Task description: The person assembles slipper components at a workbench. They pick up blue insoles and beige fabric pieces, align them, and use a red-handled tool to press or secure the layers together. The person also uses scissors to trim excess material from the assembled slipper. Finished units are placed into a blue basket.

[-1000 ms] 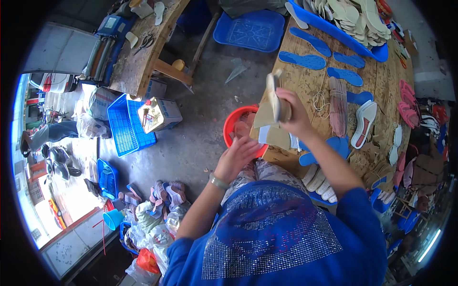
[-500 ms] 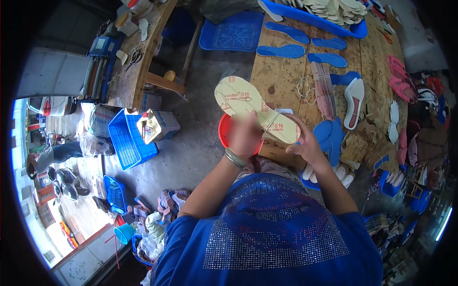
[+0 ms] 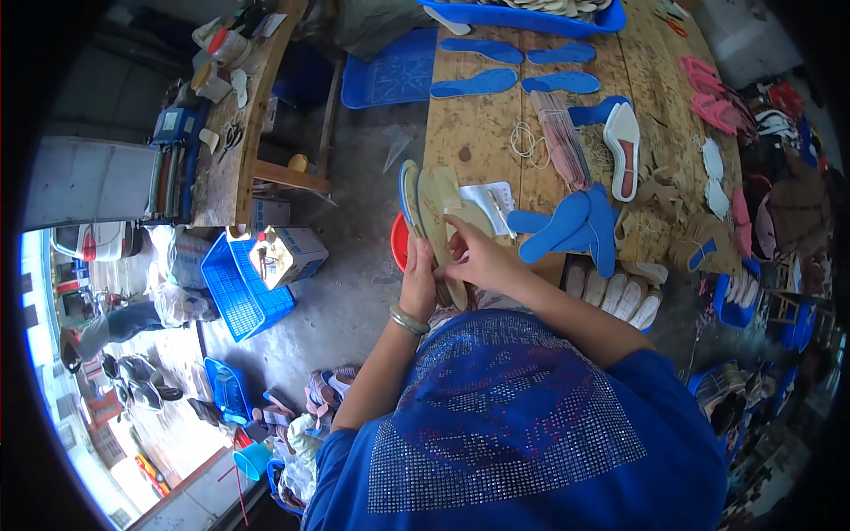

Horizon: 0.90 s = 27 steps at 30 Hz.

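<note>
In front of my body a few shoe insoles (image 3: pixel 438 199) stand nearly on edge, beige, with a blue-edged layer (image 3: pixel 408 190) on the left side. My left hand (image 3: pixel 421 281) is closed round their left side near the heel end. On the other side my right hand (image 3: pixel 482 257) pinches the beige insole between thumb and bent fingers. At their far ends the layers spread slightly apart. How many pieces are in the bundle I cannot tell. Behind them a white paper (image 3: pixel 496 196) with a pen-like item lies at the table's near edge.
A red bucket (image 3: pixel 398 241) stands just left of my left hand. On the wooden table (image 3: pixel 478 128) lie blue insoles (image 3: pixel 478 82), a bundle of pinkish strips (image 3: pixel 558 137), a white shoe sole (image 3: pixel 623 150) and overlapping blue insoles (image 3: pixel 571 226). Left on the floor is a blue crate (image 3: pixel 239 283).
The beige insole has turned from face up to nearly on edge, showing blue-edged layers. My right hand has moved from its far right end in toward my left hand. The view has shifted.
</note>
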### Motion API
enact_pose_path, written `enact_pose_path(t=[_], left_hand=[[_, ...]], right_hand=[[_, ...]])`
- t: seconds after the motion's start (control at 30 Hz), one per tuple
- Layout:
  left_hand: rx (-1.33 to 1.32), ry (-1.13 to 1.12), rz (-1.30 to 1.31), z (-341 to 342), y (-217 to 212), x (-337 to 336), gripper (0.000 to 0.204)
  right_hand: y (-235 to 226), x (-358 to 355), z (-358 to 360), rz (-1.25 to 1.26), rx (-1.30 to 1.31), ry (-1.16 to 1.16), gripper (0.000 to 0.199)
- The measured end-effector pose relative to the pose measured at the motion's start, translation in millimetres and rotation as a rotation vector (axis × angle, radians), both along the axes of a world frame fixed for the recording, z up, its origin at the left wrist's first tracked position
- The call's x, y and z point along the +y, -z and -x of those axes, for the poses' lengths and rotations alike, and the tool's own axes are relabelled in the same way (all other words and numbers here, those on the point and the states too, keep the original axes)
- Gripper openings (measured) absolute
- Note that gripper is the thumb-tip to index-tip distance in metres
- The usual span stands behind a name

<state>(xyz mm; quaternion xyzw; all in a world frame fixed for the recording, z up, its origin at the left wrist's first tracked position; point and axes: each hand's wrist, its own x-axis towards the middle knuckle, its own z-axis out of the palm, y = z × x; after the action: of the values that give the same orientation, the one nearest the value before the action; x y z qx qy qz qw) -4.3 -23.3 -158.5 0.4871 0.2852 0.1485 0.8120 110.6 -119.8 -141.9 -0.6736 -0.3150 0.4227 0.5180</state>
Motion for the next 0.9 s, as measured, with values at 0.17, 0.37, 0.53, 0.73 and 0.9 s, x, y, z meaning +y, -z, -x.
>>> enact_pose_path(t=[0.17, 0.37, 0.53, 0.73, 0.9], left_hand=[[0.03, -0.03, 0.028, 11, -1, -11, 0.048], [0.023, -0.111, 0.03, 13, 5, -15, 0.045], [0.009, -0.133, 0.079, 12, 0, -19, 0.045], [0.013, -0.076, 0.046, 9, 1, -15, 0.045], [0.088, -0.091, -0.061, 7, 2, -14, 0.045]], right_hand=[[34, -3, 17, -0.073, 0.257, -0.005, 0.092], [28, -4, 21, -0.093, 0.358, 0.034, 0.093], [11, -7, 20, -0.115, 0.331, 0.048, 0.091], [9, -9, 14, -0.088, 0.408, 0.037, 0.094], [15, -7, 15, -0.053, 0.376, 0.061, 0.094]])
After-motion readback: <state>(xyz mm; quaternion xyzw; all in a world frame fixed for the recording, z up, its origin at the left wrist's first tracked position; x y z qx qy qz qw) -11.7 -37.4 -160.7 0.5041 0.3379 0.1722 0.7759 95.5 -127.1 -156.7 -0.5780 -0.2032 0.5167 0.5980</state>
